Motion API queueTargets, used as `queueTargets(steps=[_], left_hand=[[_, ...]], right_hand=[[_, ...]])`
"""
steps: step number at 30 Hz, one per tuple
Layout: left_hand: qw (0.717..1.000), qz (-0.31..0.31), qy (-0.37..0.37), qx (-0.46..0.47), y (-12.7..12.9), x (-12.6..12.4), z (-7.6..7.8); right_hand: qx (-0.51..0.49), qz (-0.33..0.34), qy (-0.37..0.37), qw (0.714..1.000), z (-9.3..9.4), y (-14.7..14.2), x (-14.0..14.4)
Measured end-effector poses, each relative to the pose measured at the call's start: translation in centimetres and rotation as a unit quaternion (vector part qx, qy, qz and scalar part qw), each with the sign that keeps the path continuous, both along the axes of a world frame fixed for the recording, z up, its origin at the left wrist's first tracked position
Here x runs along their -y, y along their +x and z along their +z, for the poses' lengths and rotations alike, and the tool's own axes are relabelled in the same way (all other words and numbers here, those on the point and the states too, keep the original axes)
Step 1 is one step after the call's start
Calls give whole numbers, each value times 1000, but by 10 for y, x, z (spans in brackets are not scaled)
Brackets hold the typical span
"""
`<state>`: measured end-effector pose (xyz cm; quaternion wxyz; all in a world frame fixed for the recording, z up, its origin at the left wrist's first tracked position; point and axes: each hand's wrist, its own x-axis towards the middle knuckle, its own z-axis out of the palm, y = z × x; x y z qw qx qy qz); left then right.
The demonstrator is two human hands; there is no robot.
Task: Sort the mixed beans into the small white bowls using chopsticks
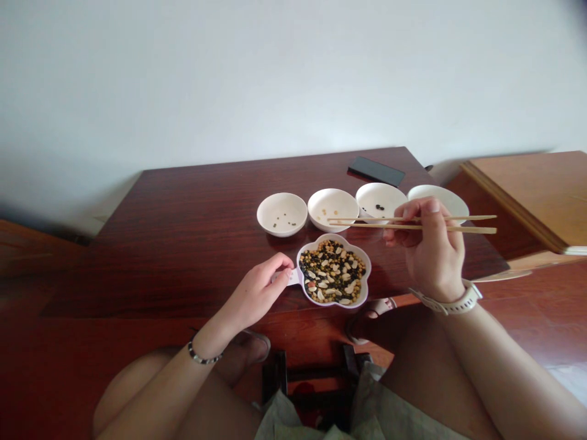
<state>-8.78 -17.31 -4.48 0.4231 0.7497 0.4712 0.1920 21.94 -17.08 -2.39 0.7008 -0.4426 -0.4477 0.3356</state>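
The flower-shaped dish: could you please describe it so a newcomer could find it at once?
On the dark wooden table, near its front edge, sits the flower-shaped dish, with the left hand at its handle. Unlike the round white bowls behind it, it is scalloped and full of mixed beans.

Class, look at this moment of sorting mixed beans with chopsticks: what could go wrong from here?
1. The flower-shaped dish sits near the table edge; the left hand only pinches its handle, so a nudge might tip it off.
2. The chopsticks in the right hand reach across the small bowls; a dropped bean could land in the wrong one.
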Motion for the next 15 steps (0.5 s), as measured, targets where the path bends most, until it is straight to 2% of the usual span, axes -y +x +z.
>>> queueTargets(steps=[7,15], left_hand=[[1000,-1,-2,2,-1,0,0],[1000,4,1,-1,2,0,1]], right_hand=[[22,45,-18,999,1,2,4],[49,126,-45,990,3,1,9]])
